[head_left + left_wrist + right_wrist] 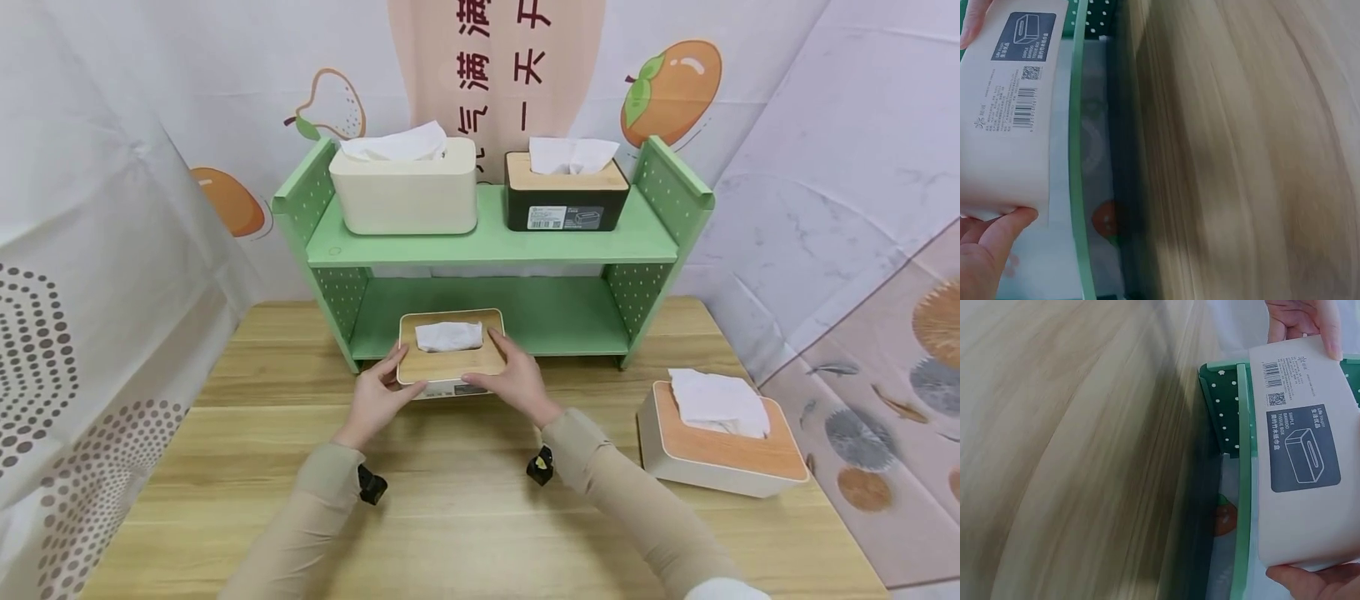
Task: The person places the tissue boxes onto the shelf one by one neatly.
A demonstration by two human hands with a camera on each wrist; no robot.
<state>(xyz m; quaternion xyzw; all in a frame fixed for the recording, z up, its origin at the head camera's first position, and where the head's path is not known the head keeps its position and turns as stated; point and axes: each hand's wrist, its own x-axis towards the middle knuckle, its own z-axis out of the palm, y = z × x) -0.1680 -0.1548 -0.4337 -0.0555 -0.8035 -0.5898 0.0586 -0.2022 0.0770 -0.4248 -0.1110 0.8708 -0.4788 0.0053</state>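
A small white tissue box (450, 365) with a wood-look lid and a tissue poking from its slot is held between both hands at the front edge of the shelf's lower level. My left hand (372, 400) grips its left end, thumb at the near edge. On the right end, my right hand (522, 379) holds it the same way. The left wrist view shows the box's pale side (1004, 162) with a barcode and a dark label. In the right wrist view, the dark printed label (1302, 449) faces the camera. The box's underside is hidden.
A green two-level shelf (491, 247) stands on the wooden table (450, 517). Its upper level carries a large cream tissue box (405, 196) and a black tissue box (566, 196) with a wooden lid. Another tissue box (723, 442) sits on the table at right.
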